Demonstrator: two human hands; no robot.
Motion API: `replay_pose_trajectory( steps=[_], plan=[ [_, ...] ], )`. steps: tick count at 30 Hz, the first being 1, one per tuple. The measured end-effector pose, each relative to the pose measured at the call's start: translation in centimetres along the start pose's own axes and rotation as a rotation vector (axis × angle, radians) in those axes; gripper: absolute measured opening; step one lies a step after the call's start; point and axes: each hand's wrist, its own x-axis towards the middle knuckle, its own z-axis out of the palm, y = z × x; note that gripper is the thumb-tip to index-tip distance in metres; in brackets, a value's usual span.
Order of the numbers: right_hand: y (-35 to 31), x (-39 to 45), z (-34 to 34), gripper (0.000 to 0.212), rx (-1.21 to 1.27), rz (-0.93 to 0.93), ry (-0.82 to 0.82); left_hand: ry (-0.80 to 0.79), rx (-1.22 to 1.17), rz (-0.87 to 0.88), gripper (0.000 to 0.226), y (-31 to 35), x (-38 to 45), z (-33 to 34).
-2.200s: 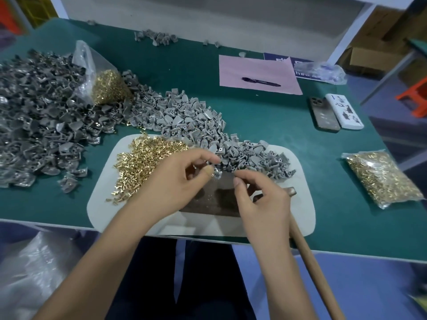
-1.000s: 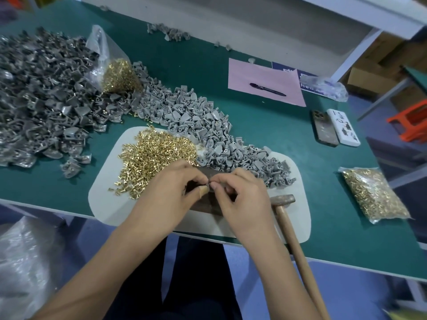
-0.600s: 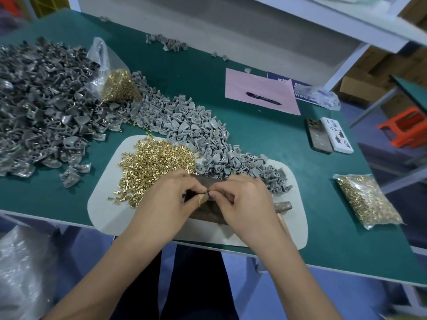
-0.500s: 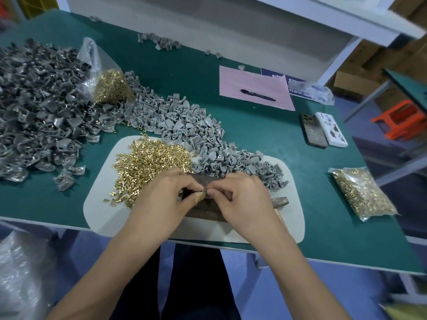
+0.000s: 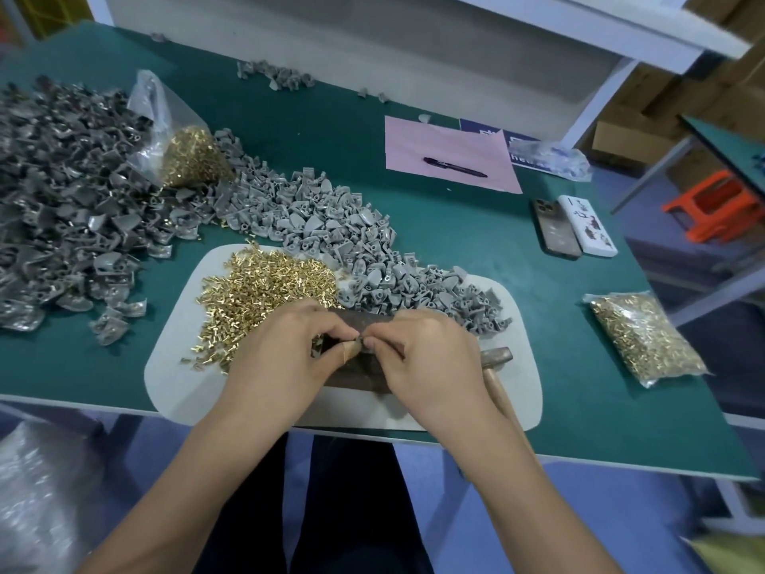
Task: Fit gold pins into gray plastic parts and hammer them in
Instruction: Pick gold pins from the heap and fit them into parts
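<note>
Fingertips of left hand [image 5: 285, 358] and right hand [image 5: 430, 366] meet, curled, pinching a small gray plastic part [image 5: 359, 340] over the dark block [image 5: 360, 372] between them; pin barely visible, so misalignment risks bending once the hammer [image 5: 494, 358], just right, strikes.

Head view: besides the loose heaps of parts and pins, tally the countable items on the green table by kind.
Bags of gold pins: 2
Phones: 2
Pen: 1
Hammer: 1
Pink sheet: 1
Total: 7
</note>
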Motion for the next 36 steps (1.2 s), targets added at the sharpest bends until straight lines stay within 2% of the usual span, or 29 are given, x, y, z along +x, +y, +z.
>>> replay_pose_trajectory(
  steps=[3,5,13,20,24,26,28,29,31,33,36],
  plan=[
    [-0.7,0.2,-0.1,0.014,-0.130,-0.098,0.069,0.001,0.021,-0.012,0.009,0.0,-0.1,0.0],
    [-0.7,0.1,-0.1,0.017,-0.123,-0.087,0.041,0.013,0.034,-0.011,0.009,0.1,-0.2,0.0],
    [1.0,-0.2,1.2,0.012,0.178,0.094,0.034,0.074,0.117,0.025,0.007,0.5,-0.6,-0.1],
    [1.4,-1.2,2.4,0.012,0.325,0.120,0.141,0.039,0.094,0.062,0.012,0.3,-0.8,-0.1],
    [1.9,-2.7,1.8,0.016,0.446,0.117,0.277,0.051,0.060,0.097,0.009,0.5,-1.1,0.1],
    [3.7,-4.5,1.2,0.007,0.421,0.217,0.393,0.057,0.072,0.105,0.006,0.8,-1.1,0.4],
    [6.1,-6.9,0.7,0.004,0.276,0.426,0.476,0.049,0.076,0.123,0.004,1.3,-1.1,0.9],
    [7.2,-8.1,0.6,0.009,0.166,0.556,0.468,0.041,0.078,0.137,0.005,1.5,-1.0,1.2],
    [8.5,-10.3,0.6,0.032,0.010,0.728,0.338,0.031,0.078,0.158,0.007,1.8,-1.0,1.7],
    [8.8,-11.3,0.6,0.039,0.067,0.729,0.211,0.026,0.078,0.160,0.007,1.9,-1.0,1.9],
    [8.7,-11.2,-0.1,0.028,0.045,0.601,0.081,0.012,0.078,0.160,0.008,1.8,-1.0,2.0]
  ],
)
